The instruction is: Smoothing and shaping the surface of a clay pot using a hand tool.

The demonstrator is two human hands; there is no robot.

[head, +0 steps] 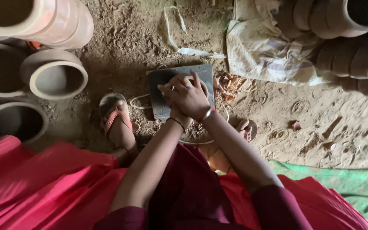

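- The right hand lies on top, fingers spread and pressing down, its palm over the left hand and over something pale and rounded on the slab; a metal bangle sits at its wrist.
- The left hand is almost wholly hidden beneath the right one, with only its wrist and a thin dark thread band showing; whether it grips anything, I cannot tell.
- Under both hands is a dark grey flat slab, lying on the earthen floor between the person's 2 feet.
- A little of the pale rounded lump shows at the fingertips; what it is made of is not clear.
- Just right of the slab lies a small heap of orange-brown curled scraps.
- The left foot wears a pink-strapped sandal, just left of the slab.
- At the left stand several open-mouthed clay pots, unfired grey-brown in colour.
- More clay pots lie stacked on their sides at the upper right, resting on a crumpled pale cloth.
- Red and maroon fabric covers the person's lap.
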